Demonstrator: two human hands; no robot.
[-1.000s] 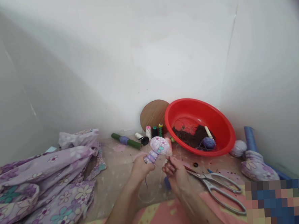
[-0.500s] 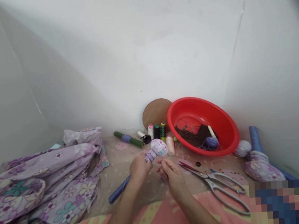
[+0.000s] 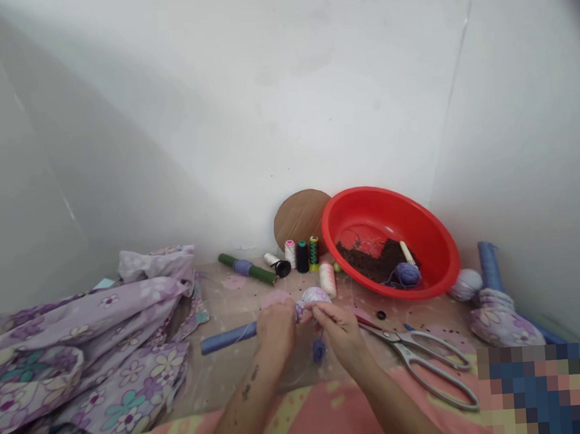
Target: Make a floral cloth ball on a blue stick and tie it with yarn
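Observation:
My left hand (image 3: 276, 329) is closed around a blue-wrapped stick (image 3: 229, 338), whose handle juts out to the left. At the stick's other end a ball of lilac floral cloth (image 3: 316, 294) is bound with purple yarn. My right hand (image 3: 340, 328) pinches close against that binding, thumb and forefinger together on the yarn, though the strand itself is hard to make out. A small purple yarn bundle (image 3: 319, 351) hangs below, between the two hands. Just right of my right hand lie large scissors (image 3: 411, 353), their blades partly open.
A red basin (image 3: 387, 201) holds dark soil (image 3: 366, 261), purple yarn (image 3: 407, 274) and a brush (image 3: 406, 252). Thread spools (image 3: 302, 257) and a green stick (image 3: 248, 269) lie behind my hands. Floral cloth (image 3: 111, 352) is heaped left; a similar cloth-headed stick (image 3: 505, 325) lies right.
The stick has swung nearer to level, and its cloth ball has dropped lower. My right hand has come up against the binding. The purple yarn bundle now shows below.

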